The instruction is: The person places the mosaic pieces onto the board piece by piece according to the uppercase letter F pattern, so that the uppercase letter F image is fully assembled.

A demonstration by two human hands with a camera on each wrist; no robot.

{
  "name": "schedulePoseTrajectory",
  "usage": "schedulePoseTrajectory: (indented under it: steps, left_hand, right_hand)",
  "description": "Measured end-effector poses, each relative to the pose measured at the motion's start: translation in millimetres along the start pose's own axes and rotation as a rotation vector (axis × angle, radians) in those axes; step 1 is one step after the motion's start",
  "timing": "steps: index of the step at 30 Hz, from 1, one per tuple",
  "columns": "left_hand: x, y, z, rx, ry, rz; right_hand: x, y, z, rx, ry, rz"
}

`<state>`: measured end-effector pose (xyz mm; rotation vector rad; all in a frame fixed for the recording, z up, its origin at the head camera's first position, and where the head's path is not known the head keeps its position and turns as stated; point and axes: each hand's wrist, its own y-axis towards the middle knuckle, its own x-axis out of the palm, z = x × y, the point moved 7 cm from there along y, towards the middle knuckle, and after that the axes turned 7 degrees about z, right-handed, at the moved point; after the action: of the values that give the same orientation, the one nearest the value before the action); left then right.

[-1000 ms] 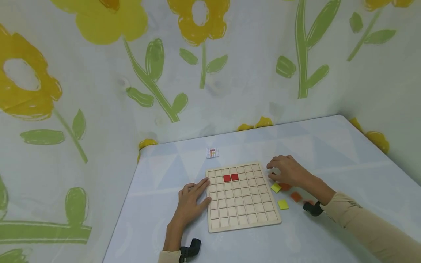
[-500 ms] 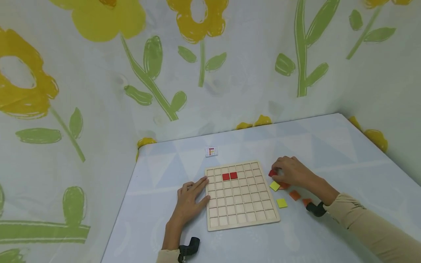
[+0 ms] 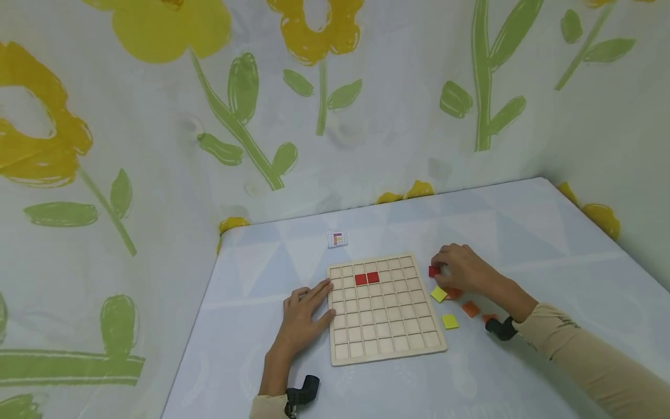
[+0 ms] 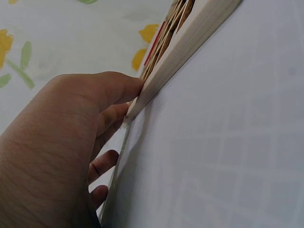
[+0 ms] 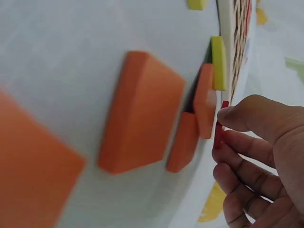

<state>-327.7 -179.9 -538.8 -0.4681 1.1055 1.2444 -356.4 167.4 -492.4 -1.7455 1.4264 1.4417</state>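
Note:
A pale wooden grid board (image 3: 384, 326) lies on the table, with two red square tiles (image 3: 367, 279) side by side in its upper cells. My left hand (image 3: 303, 320) rests at the board's left edge, fingers extended and thumb touching the rim, as the left wrist view also shows. To the right of the board, my right hand (image 3: 463, 270) pinches a red tile (image 5: 218, 136) between thumb and fingers, partly hidden by them. Two yellow tiles (image 3: 449, 322) and several orange tiles (image 3: 470, 309) lie just below that hand; one yellow tile overlaps the orange ones.
A small card (image 3: 337, 239) with a coloured grid pattern lies beyond the board. A wall with printed flowers (image 3: 319, 93) rises behind the table (image 3: 251, 326). Black devices are strapped to both wrists.
My right hand has closed its thumb and fingers on a red tile beside the board and stays near the same spot. The left hand and board keep their places.

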Motion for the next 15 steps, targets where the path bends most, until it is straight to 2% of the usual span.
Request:
schedulePoseTrajectory:
  steps: [3,15]
  left_hand:
    - [-0.2,0.7,0.9,0.006,0.009,0.009]
    - [-1.0,0.1,2.3,0.014,0.009,0.025]
  right_hand:
    - [-2.9,3.2,-4.4,-0.034,0.005,0.022]
    - [-2.2,19.5,-29.0,-0.112,0.037,0.030]
